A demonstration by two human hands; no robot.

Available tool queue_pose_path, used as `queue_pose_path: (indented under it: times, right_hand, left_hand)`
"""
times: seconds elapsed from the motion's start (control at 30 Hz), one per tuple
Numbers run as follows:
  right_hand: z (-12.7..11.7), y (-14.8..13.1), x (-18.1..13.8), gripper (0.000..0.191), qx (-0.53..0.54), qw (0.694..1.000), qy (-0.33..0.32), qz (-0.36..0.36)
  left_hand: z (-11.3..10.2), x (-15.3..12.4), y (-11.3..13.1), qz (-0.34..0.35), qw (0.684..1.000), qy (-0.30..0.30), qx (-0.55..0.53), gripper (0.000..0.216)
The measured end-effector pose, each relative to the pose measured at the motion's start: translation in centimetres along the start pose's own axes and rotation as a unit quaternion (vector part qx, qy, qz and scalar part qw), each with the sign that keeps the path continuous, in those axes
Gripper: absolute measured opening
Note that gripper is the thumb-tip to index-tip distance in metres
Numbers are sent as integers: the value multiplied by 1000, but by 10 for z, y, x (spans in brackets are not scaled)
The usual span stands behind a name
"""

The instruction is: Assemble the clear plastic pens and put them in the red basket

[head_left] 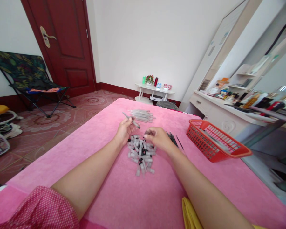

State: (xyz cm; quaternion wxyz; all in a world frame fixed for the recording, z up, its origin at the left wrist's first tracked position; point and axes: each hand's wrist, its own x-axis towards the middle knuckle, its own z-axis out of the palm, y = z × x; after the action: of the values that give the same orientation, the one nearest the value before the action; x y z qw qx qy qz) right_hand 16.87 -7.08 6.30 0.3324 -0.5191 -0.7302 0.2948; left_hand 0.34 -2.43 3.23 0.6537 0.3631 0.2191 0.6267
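Note:
My left hand (124, 129) is closed round a thin grey pen tube (131, 120) that sticks out up and to the left. My right hand (157, 136) is curled, fingertips pinched at the top edge of a heap of small clear and black pen caps (141, 153) on the pink cloth (85, 149); what it pinches is too small to name. A bundle of grey tubes (142, 115) lies beyond both hands. A few thin black refills (173, 139) lie just right of my right hand.
A red plastic basket (214, 141) stands on the cloth to the right. Beyond it is a white dresser with bottles (240, 101). A folding chair (28, 79) and a red door (64, 44) are at far left, and a small white table (154, 90) stands by the wall.

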Motion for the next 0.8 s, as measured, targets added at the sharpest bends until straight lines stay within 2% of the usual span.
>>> queue_pose_path:
  times: [0.03, 0.07, 0.13, 0.23, 0.37, 0.5, 0.6, 0.8]
  right_hand:
    - [5, -3, -2, 8, -44, 998, -7, -32]
    - [9, -6, -4, 11, -91, 994, -9, -57]
    - [18, -14, -10, 24, -189, 979, 2, -82]
    - [25, -23, -17, 39, -302, 949, 17, -86]
    - [26, -26, -19, 33, -354, 932, -7, -77]
    - [26, -26, -19, 23, -354, 934, -12, -58]
    - [26, -25, -18, 23, -313, 949, 0, -27]
    - [13, -4, -2, 13, -77, 997, 13, -12]
  left_hand:
    - [-1, 0, 2, 2, 1000, 5, -11, 23]
    - [-1, 1, 4, 2, 1000, 8, -15, 23]
    - [-1, 0, 6, 4, 1000, 6, -12, 25]
    - [0, -1, 5, 10, 1000, 2, 4, 30]
    - [0, -1, 2, 10, 999, -7, 38, 35]
    - [-2, -1, 1, 12, 998, -12, 68, 39]
    - [-1, -2, 1, 15, 996, -11, 84, 40]
    - [2, -4, 1, 23, 992, -28, 124, 38]
